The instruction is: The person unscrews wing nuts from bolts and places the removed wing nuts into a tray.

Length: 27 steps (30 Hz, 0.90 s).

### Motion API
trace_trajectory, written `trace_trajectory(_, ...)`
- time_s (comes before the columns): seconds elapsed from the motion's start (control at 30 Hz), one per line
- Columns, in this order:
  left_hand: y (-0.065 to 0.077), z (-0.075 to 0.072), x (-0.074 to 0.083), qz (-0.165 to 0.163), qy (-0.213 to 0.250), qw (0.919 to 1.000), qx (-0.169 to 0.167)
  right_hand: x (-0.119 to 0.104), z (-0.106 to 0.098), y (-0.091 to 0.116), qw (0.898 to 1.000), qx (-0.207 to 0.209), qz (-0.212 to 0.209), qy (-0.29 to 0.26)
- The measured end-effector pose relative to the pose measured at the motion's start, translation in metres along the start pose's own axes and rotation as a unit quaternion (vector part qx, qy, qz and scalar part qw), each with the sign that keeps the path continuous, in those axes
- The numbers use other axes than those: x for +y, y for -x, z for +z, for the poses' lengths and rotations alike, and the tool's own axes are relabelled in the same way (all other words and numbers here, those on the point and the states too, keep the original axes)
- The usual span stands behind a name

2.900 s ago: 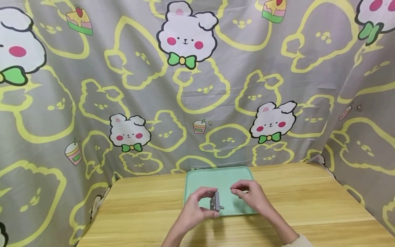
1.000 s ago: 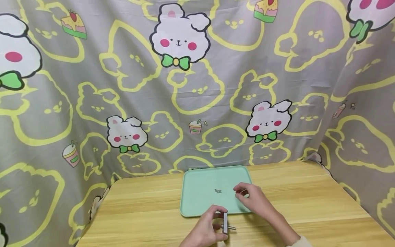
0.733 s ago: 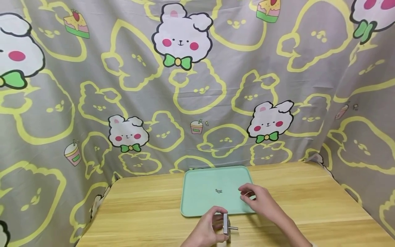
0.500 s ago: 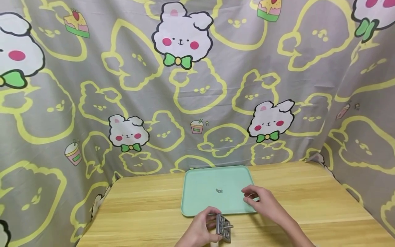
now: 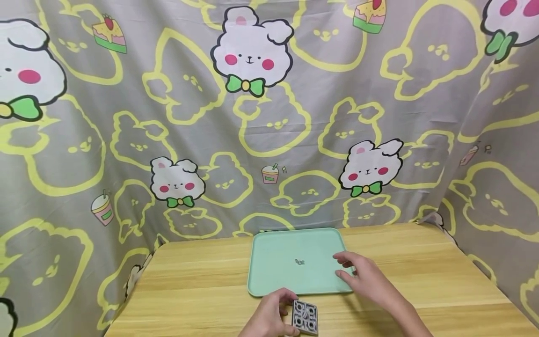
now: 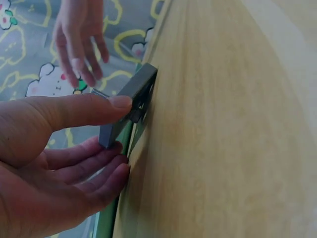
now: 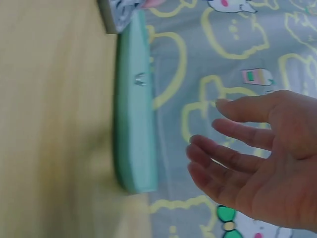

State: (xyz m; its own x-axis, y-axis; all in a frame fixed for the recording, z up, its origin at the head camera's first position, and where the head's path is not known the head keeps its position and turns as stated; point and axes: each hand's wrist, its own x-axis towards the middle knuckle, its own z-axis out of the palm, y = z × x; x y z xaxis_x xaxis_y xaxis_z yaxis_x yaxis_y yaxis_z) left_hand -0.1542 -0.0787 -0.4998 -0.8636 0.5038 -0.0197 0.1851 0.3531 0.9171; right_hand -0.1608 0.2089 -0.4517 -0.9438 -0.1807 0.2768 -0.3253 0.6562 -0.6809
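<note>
My left hand (image 5: 269, 314) pinches a square grey plate (image 5: 305, 318) by its edges, in front of the tray. In the head view, round rings and a bolt in the middle show on the plate's face. The left wrist view has the thumb on the grey plate (image 6: 141, 84), with a threaded bolt end (image 6: 99, 93) sticking out past it. Over the right rim of the green tray (image 5: 269, 281) hovers my right hand (image 5: 362, 276), fingers loosely bent and apart, holding nothing. Small metal pieces (image 5: 300, 262) lie on the tray, too small to identify.
The tray stands at the back of a wooden table (image 5: 202, 281), close to a grey patterned curtain (image 5: 269, 117) that hangs behind and at both sides. Bare wood shows to the left and right of the tray.
My left hand has moved from over the tray towards the front, turning the plate's ringed face to the head camera. My right hand has drawn rightward, its fingers spreading; the small pieces came into sight.
</note>
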Motion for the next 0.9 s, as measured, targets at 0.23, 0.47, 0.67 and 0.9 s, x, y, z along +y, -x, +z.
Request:
trace_trajectory(0.23, -0.004, -0.002, 0.005, 0.024, -0.079, 0.9965, 0.010, -0.011, -0.015, -0.001, 0.998, 0.013, -0.047, 0.034)
trace_trajectory(0.47, 0.002, 0.003, 0.004, 0.031, -0.120, 0.9920, 0.022, -0.003, -0.009, 0.006, 0.993, 0.030, -0.083, 0.072)
trace_trajectory(0.67, 0.005, 0.001, 0.008, 0.064, -0.189, 0.9792, 0.038, -0.004, -0.009, 0.009, 0.993, 0.037, -0.075, 0.084)
trace_trajectory(0.9, 0.003, -0.005, 0.015, 0.049, -0.196, 0.9792, 0.019, 0.000, -0.016, 0.008, 0.994, 0.029, -0.066, 0.086)
